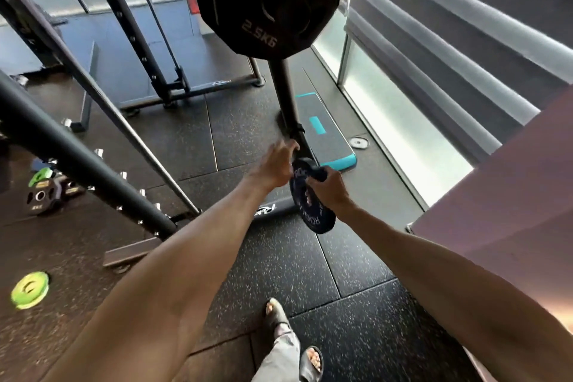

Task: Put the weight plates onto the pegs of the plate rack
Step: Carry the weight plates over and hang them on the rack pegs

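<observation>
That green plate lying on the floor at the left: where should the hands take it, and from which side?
The green plate lies flat on the rubber floor, so its faces offer no purchase. Probably best to come from above, hook fingers under the rim or into a cutout near the centre hole, and tip it up on edge.

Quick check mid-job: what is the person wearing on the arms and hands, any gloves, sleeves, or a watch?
Nothing shows on either arm: the left hand and right hand are bare, no gloves, and both forearms are uncovered, with no sleeves, watch or wristband in view.
</observation>
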